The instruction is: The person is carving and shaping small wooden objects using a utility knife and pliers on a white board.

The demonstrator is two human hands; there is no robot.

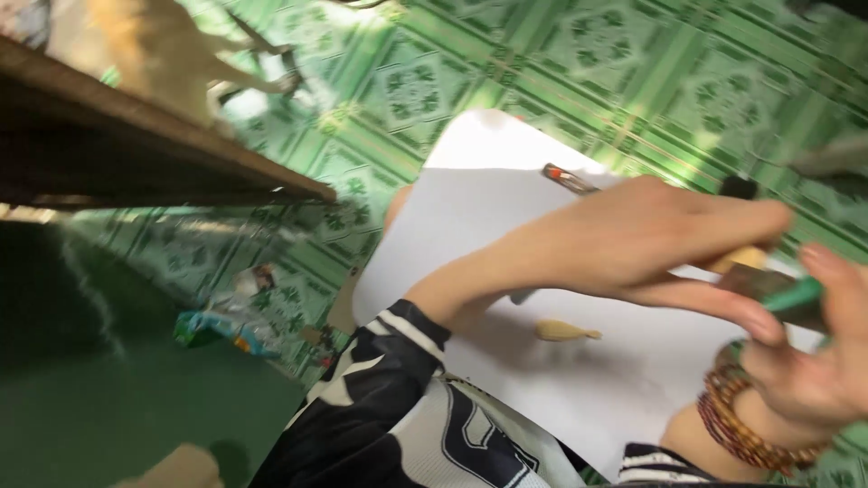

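A green-capped dark object (785, 294) is gripped between the left hand (651, 244) and the right hand (814, 361) above a white paper sheet (506, 190), where a small tan wooden piece (562, 331) lies. A crumpled blue-green packet (210, 327) rests on the green patterned floor (542, 63).

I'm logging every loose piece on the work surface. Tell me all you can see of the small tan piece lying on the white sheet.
The small tan piece looks like pale carved wood, a rounded oval body tapering to a thin point at its right end. It lies flat on the white sheet, below the left hand, casting a faint shadow. Neither hand touches it. Blur hides finer detail.
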